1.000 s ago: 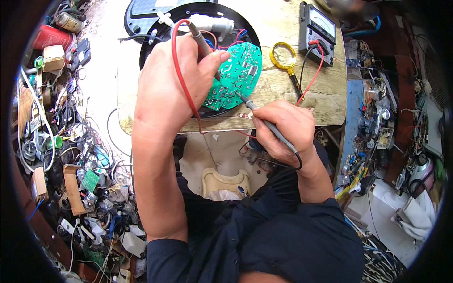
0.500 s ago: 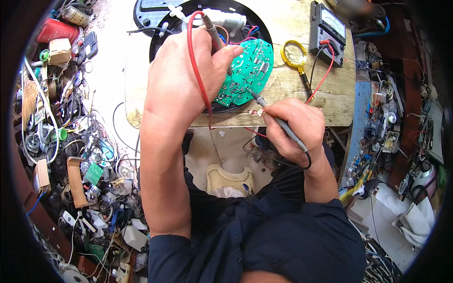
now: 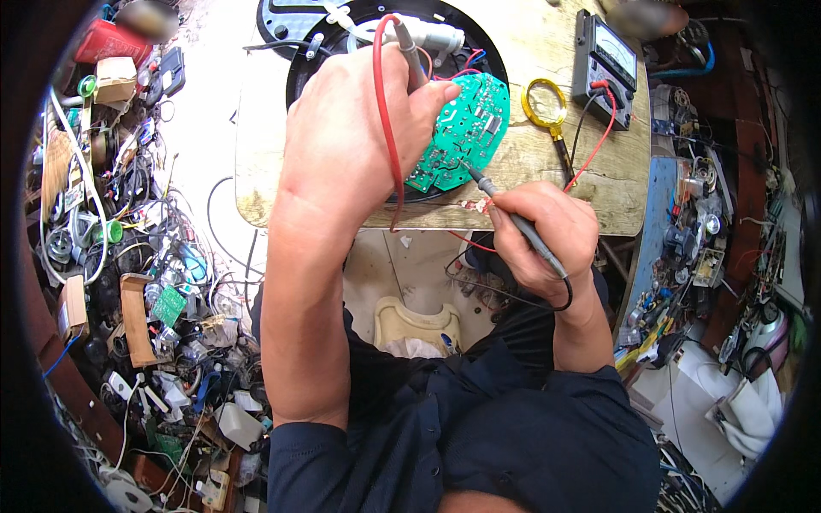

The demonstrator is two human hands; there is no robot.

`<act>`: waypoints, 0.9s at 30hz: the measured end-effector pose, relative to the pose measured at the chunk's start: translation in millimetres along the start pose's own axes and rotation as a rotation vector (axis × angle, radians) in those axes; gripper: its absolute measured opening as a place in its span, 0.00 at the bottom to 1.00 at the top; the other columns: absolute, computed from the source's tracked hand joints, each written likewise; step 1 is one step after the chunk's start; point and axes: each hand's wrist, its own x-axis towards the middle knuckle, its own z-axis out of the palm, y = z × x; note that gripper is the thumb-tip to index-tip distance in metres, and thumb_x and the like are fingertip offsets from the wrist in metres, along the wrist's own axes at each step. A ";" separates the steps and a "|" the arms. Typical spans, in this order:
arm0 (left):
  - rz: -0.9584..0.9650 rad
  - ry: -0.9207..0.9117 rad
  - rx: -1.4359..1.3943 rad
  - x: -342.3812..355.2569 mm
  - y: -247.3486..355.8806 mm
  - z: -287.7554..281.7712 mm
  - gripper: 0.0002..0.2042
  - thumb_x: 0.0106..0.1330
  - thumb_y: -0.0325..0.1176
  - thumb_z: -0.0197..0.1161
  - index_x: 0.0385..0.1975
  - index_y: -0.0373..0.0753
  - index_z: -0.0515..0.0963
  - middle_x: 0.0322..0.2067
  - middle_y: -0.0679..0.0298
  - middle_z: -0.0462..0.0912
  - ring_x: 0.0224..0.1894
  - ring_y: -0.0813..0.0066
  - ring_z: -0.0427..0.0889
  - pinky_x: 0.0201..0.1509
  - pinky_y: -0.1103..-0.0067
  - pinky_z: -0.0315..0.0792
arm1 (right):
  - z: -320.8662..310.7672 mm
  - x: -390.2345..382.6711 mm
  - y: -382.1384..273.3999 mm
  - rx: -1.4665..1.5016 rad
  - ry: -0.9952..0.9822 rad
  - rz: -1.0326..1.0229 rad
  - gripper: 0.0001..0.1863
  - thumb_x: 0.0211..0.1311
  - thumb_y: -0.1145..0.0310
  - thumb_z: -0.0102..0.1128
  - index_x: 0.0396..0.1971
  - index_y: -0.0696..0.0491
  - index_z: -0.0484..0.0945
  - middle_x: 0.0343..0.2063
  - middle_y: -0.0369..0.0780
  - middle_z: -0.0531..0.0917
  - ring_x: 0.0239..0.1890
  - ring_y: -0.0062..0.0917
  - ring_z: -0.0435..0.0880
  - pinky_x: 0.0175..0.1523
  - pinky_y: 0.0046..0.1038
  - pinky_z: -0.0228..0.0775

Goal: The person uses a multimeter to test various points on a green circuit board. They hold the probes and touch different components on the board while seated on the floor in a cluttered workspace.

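Observation:
My left hand (image 3: 346, 141) is closed on a probe (image 3: 409, 56) with a red lead, over the left part of a green circuit board (image 3: 475, 120). The board lies in a round black housing (image 3: 312, 68) with a white cylindrical part (image 3: 432, 34) and wires behind it. In my right hand (image 3: 543, 235) is a grey probe (image 3: 483, 181) with a black lead, its tip on or very near the board's lower part. A yellow-rimmed magnifying glass (image 3: 540, 101) lies right of the board, beside a black analog multimeter (image 3: 605, 64) with leads plugged in.
The wooden table's front edge (image 3: 629, 222) runs below the board, with a plastic stool (image 3: 415, 321) underneath. Dense heaps of electronic scrap and cables (image 3: 171, 308) fill the left side; more parts (image 3: 693, 256) lie along the right. A red container (image 3: 107, 38) is at upper left.
The whole view has shifted, so the table and board appear further right. Both hands keep their grips on the probes and stay in much the same place relative to the board.

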 end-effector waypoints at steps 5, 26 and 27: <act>-0.019 0.007 0.004 -0.6 -0.9 0.8 0.18 0.71 0.42 0.74 0.37 0.29 0.89 0.24 0.51 0.87 0.26 0.65 0.87 0.34 0.69 0.78 | -1.7 1.9 -2.3 -0.009 -0.015 0.010 0.14 0.51 0.85 0.74 0.38 0.59 0.84 0.29 0.44 0.88 0.27 0.36 0.89 0.33 0.33 0.80; 0.003 0.006 -0.002 -1.1 0.9 -0.6 0.17 0.70 0.42 0.74 0.36 0.30 0.89 0.24 0.52 0.87 0.26 0.66 0.86 0.33 0.69 0.77 | -1.8 2.3 -1.4 -0.019 0.003 -0.004 0.13 0.52 0.84 0.74 0.38 0.58 0.84 0.28 0.44 0.88 0.26 0.35 0.89 0.32 0.32 0.79; -0.002 0.006 0.001 -1.3 1.2 -0.5 0.17 0.70 0.42 0.74 0.36 0.30 0.89 0.24 0.52 0.87 0.26 0.66 0.87 0.33 0.69 0.78 | -1.6 2.1 -1.4 -0.018 0.004 -0.004 0.13 0.52 0.84 0.74 0.38 0.58 0.84 0.28 0.44 0.88 0.26 0.35 0.89 0.32 0.32 0.79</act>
